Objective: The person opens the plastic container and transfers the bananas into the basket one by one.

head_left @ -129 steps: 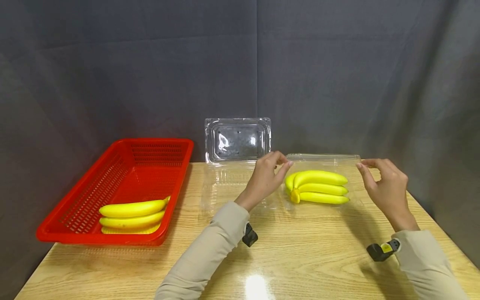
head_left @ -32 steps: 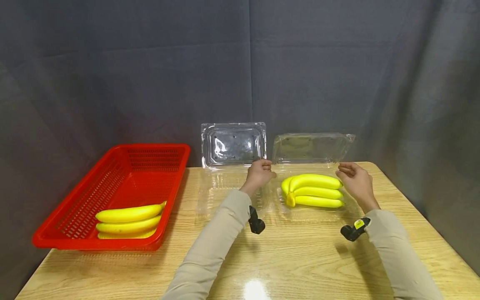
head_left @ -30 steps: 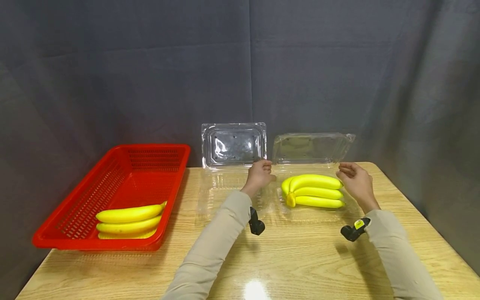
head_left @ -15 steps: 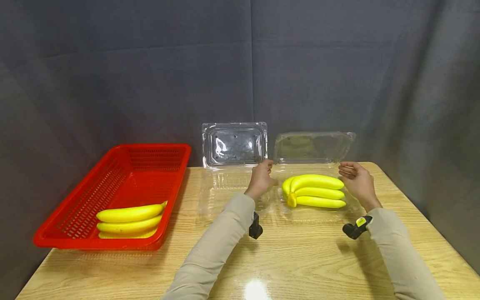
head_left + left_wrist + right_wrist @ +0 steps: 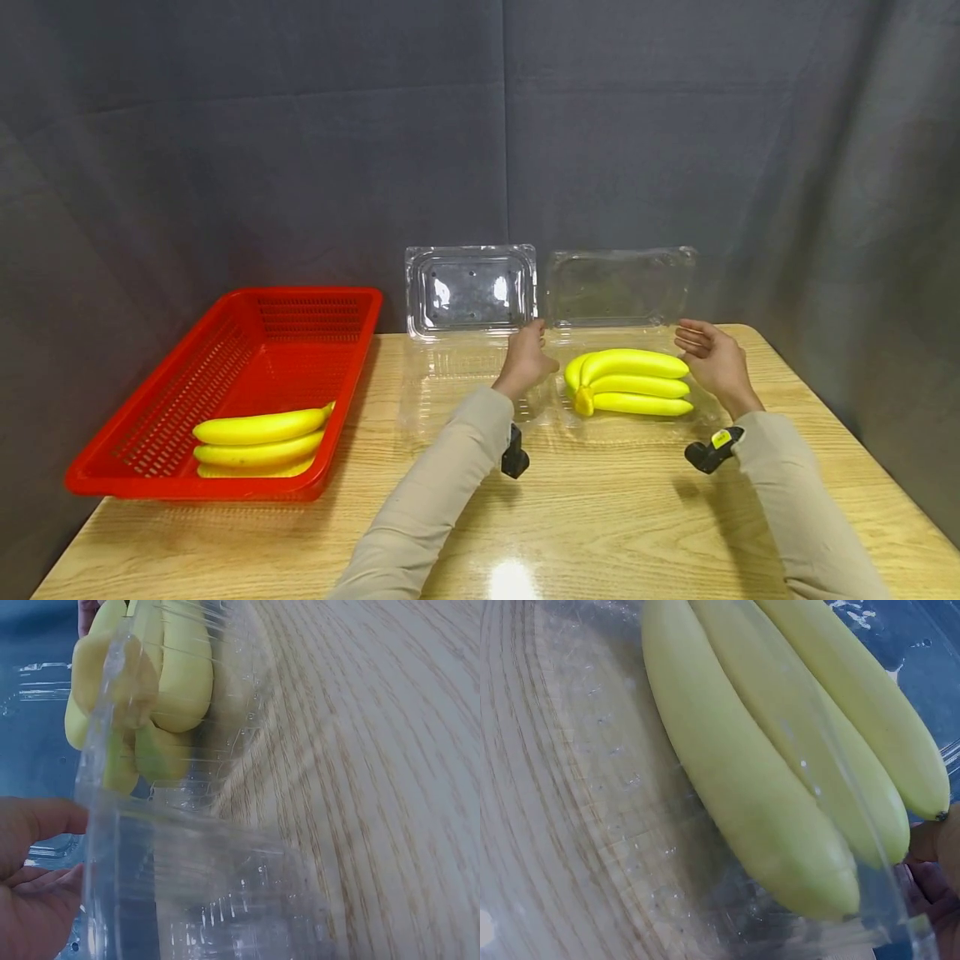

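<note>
A bunch of yellow bananas [image 5: 633, 383] lies in the base of the right clear plastic clamshell box [image 5: 618, 287], whose lid stands up behind it. My left hand [image 5: 525, 360] is between the two boxes, thumb and fingers apart. In the left wrist view its thumb [image 5: 56, 817] reaches the box's rim; contact is hard to judge. At the right box's right rear corner is my right hand [image 5: 714, 364], fingers loosely bent and spread. The right wrist view shows its fingers [image 5: 930, 889] beyond the clear wall, near the banana tips, partly hidden.
A second clear clamshell box [image 5: 471, 292] stands with its lid raised, left of the first. Farther left, a red basket [image 5: 300, 358] holds more bananas [image 5: 258, 429]. Everything rests on a wooden table [image 5: 600, 517], with a grey curtain [image 5: 337, 150] behind.
Both hands held the right box's partly lowered lid at first. Then they dropped toward its rear corners, and the lid tilted back. Over the last half second it rose more upright as the fingers spread.
</note>
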`<move>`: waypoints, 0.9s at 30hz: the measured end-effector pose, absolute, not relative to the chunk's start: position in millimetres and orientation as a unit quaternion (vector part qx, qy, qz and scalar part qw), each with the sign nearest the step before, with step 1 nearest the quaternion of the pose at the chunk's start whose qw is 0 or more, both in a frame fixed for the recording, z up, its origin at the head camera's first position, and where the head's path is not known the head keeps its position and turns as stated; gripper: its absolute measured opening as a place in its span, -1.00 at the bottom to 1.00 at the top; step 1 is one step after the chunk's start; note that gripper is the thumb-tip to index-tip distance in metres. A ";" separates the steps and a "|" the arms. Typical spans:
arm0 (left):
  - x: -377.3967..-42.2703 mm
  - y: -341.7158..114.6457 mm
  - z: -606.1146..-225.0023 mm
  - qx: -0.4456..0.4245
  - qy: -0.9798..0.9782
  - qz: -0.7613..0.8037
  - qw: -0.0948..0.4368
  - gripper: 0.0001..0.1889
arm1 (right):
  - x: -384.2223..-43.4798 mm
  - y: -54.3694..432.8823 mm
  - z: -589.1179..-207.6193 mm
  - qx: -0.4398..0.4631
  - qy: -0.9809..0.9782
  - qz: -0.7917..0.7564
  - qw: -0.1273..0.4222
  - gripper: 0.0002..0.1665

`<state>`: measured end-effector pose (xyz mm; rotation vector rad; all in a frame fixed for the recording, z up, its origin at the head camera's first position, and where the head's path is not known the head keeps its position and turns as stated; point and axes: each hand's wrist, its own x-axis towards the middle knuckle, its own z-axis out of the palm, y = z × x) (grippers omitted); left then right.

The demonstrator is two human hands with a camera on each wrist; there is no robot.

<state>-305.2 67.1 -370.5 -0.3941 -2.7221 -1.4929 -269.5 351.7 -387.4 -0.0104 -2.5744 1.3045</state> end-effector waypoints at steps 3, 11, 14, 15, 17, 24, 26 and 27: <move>-305.4 66.4 -370.1 -0.123 -0.877 -0.464 0.006 -0.16 | -270.2 350.5 -386.4 0.000 -0.888 0.443 0.125 -0.35; -309.5 65.7 -370.1 -0.129 -0.890 -0.438 0.011 -0.13 | -275.5 349.6 -384.0 0.008 -0.894 0.431 0.119 -0.38; -310.4 67.3 -371.4 -0.126 -0.892 -0.434 0.018 -0.12 | -277.4 349.6 -384.3 0.011 -0.894 0.434 0.114 -0.38; -310.4 67.8 -371.8 -0.125 -0.893 -0.432 0.021 -0.12 | -277.5 349.4 -384.4 0.012 -0.893 0.435 0.113 -0.38; -310.4 68.9 -372.9 -0.122 -0.896 -0.426 0.024 -0.11 | -277.3 349.0 -384.6 0.012 -0.893 0.436 0.111 -0.38; -311.4 70.3 -373.1 -0.137 -0.910 -0.388 0.048 -0.14 | -277.1 348.3 -384.4 0.008 -0.894 0.435 0.105 -0.37; -312.0 70.4 -372.7 -0.144 -0.915 -0.374 0.051 -0.15 | -277.7 348.6 -384.2 0.008 -0.893 0.437 0.103 -0.37; -312.4 70.5 -372.7 -0.147 -0.917 -0.368 0.053 -0.15 | -278.0 348.6 -383.9 0.009 -0.893 0.439 0.101 -0.37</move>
